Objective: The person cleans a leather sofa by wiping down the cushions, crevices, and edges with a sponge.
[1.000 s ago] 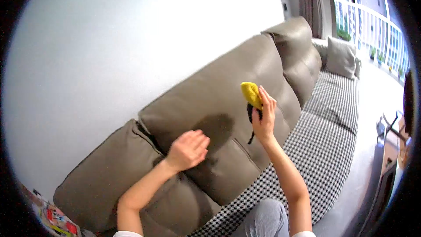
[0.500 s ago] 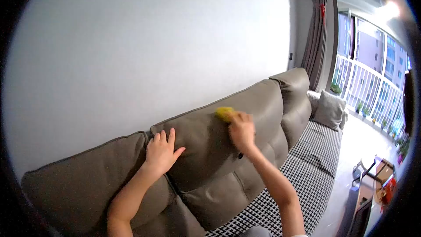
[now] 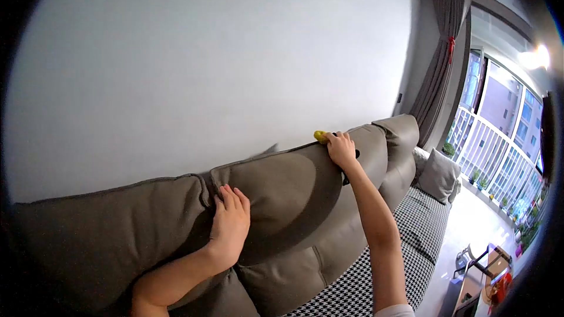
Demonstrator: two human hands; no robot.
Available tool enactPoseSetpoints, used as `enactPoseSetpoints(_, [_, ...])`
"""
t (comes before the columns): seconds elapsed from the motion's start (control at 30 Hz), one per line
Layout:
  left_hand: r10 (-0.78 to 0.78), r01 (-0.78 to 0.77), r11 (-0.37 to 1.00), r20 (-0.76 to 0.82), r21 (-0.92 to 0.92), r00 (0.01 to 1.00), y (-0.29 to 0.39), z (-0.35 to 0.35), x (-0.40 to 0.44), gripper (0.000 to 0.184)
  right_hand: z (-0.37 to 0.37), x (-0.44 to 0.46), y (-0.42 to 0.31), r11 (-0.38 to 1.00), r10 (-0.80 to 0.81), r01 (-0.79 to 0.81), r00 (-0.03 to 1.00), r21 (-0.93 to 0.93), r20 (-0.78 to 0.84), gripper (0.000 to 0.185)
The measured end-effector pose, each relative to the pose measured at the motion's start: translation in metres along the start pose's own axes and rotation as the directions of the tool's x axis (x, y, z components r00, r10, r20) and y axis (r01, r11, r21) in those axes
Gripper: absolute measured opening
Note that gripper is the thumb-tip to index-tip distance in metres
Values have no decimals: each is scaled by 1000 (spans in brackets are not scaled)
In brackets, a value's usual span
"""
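The right hand (image 3: 341, 150) is gripping a yellow cloth (image 3: 321, 136), fingers curled around it. The cloth is sitting at the backrest (image 3: 282, 179)'s top edge, up from its front face half a second ago, so work seems to be reaching the rim. The left hand (image 3: 230, 226), apparently holding nothing, is pressing flatter fingers, now closer together, near the seam (image 3: 205, 192).

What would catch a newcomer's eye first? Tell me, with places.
First, the bright yellow pad in the right hand, at the top edge of the brown sofa. Then the black-and-white seat cover below the sofa's back, and the bright light at the picture's upper right.
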State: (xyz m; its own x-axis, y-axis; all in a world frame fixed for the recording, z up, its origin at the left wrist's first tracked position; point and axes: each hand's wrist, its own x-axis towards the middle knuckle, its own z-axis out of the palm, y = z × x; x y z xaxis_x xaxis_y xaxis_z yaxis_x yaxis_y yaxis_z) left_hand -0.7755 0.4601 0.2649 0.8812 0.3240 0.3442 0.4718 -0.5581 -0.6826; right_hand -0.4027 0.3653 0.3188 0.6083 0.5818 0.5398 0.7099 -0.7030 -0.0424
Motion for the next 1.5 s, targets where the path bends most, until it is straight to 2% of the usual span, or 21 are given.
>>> enactPoseSetpoints(0.03, [-10, 10, 1000, -11, 16, 1000, 1, 0, 0, 55, -2, -1, -14, 1000, -11, 11, 1000, 1, 5, 33])
enactPoseSetpoints(0.1, [-27, 29, 998, -43, 48, 999, 2, -1, -2, 54, -4, -3, -49, 959, -284, 284, 954, 11, 94, 31])
enactPoseSetpoints(0.2, [-44, 49, 996, -67, 69, 997, 6, 1, -1, 52, -7, -22, -109, 779, -573, 561, 818, 281, -44, 29])
enactPoseSetpoints(0.33, [-33, 37, 996, -48, 77, 998, 5, -4, -4, 52, -20, -43, -194, 565, -746, 687, 662, 457, -73, 30])
enactPoseSetpoints(0.47, [23, -24, 1000, -61, -6, 998, -3, -5, -9, 52, -25, -53, -218, 423, -855, 825, 500, 376, -135, 33])
enactPoseSetpoints(0.53, [8, -12, 999, -105, -40, 994, -6, -7, -12, 50, -25, -40, -199, 499, -843, 832, 531, 241, -89, 36])
enactPoseSetpoints(0.6, [-13, 2, 997, -146, -75, 989, -6, -6, -13, 49, -30, -25, -180, 668, -742, 733, 669, 130, 40, 30])
enactPoseSetpoints(0.63, [-7, 1, 999, -154, -40, 988, -6, -6, -13, 49, -31, -26, -182, 669, -741, 732, 670, 132, 39, 30])
enactPoseSetpoints(0.7, [-10, 10, 1000, -174, 1, 985, -5, -6, -13, 48, -43, -33, -187, 832, -548, 554, 805, 45, 228, 39])
enactPoseSetpoints(0.73, [-9, 9, 1000, -180, -2, 984, -4, -6, -13, 48, -61, -46, -206, 793, -558, 605, 768, -70, 316, 38])
enactPoseSetpoints(0.8, [3, -4, 1000, -144, -12, 990, -3, -7, -12, 48, -53, -61, -213, 669, -734, 743, 664, -20, 140, 34])
enactPoseSetpoints(0.83, [6, -7, 1000, -144, -11, 990, -3, -7, -13, 48, -49, -68, -213, 671, -733, 742, 666, -19, 140, 34])
enactPoseSetpoints(0.9, [18, -27, 998, -153, -57, 988, -6, -9, -14, 46, -44, -79, -213, 517, -826, 834, 545, 195, -140, 33])
enactPoseSetpoints(0.93, [24, -33, 998, -151, -54, 988, -9, -8, -14, 46, -42, -78, -209, 520, -824, 831, 549, 200, -142, 33])
enactPoseSetpoints(1.0, [11, -69, 967, -231, -244, 973, -22, -4, -13, 38, -38, -67, -189, 507, -814, 809, 563, 297, -143, 33])
enactPoseSetpoints(1.07, [-34, -87, 935, -331, -345, 943, -51, 3, -8, 31, -39, -51, -158, 668, -725, 723, 686, 173, -65, 32])
enactPoseSetpoints(1.13, [-22, -73, 886, -198, -459, 980, -82, 0, -3, 19, -39, -46, -127, 842, -533, 536, 844, 62, -55, 30])
enactPoseSetpoints(1.2, [-52, -61, 870, -214, -489, 975, -80, 26, 11, 16, -16, -44, -114, 922, -363, 368, 929, 118, -68, 30])
enactPoseSetpoints(1.3, [-140, -38, 834, -277, -551, 951, -75, 40, 24, 8, -24, -81, -149, 817, -547, 574, 800, 51, -244, 28])
enactPoseSetpoints(1.4, [-234, -9, 781, -307, -624, 922, -76, 42, 26, 5, -39, -126, -180, 679, -591, 702, 696, 214, -408, 31])
enactPoseSetpoints(1.5, [-316, 14, 727, -316, -687, 894, -73, 48, 26, 7, -36, -155, -181, 576, -728, 818, 508, -8, -460, 37])
